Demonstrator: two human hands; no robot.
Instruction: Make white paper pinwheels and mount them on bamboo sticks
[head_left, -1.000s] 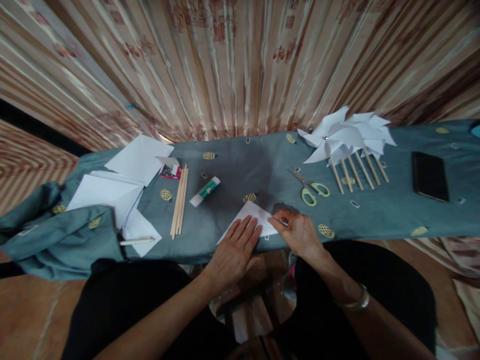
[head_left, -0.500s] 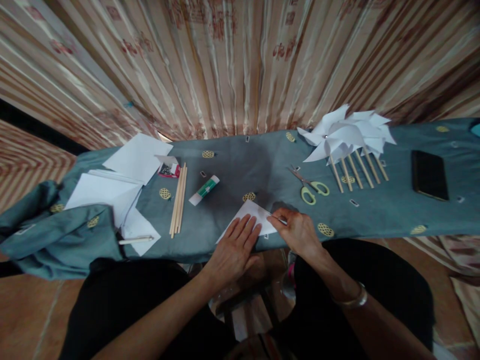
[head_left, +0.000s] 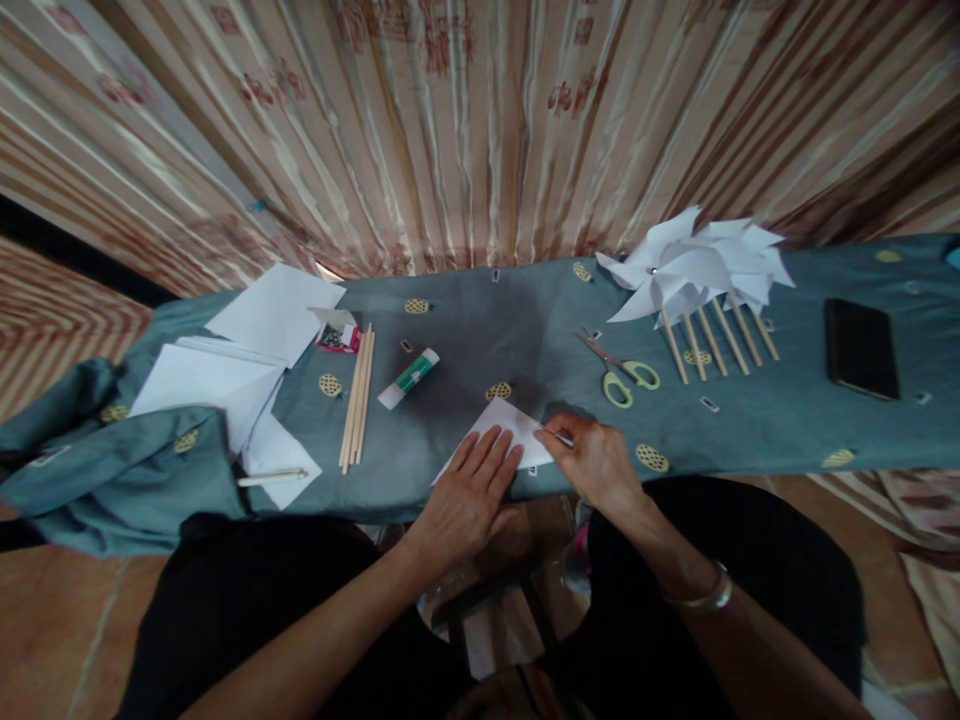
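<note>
A white sheet of paper (head_left: 496, 413), folded into a triangle, lies at the front edge of the cloth-covered table. My left hand (head_left: 472, 490) rests flat on it, fingers stretched out. At the triangle's right side, my right hand (head_left: 596, 455) pinches the paper's edge between thumb and curled fingers; the part under those fingers is hidden. Beyond the right hand lie scissors (head_left: 619, 378) with light green handles, blades apart. A green and white glue stick (head_left: 409, 379) lies beyond the left hand.
Wooden sticks (head_left: 357, 400) and a small red box of metal pins (head_left: 339, 333) lie left. White papers (head_left: 217, 385) and a pen (head_left: 271, 479) are farther left. Several paper pinwheels (head_left: 694, 265) on sticks lie back right, near a black phone-like object (head_left: 860, 348). A curtain (head_left: 465, 140) hangs behind.
Hardly anything differs. Both hands keep their places on the folded paper, with only a very slight shift of the right fingers and the view.
</note>
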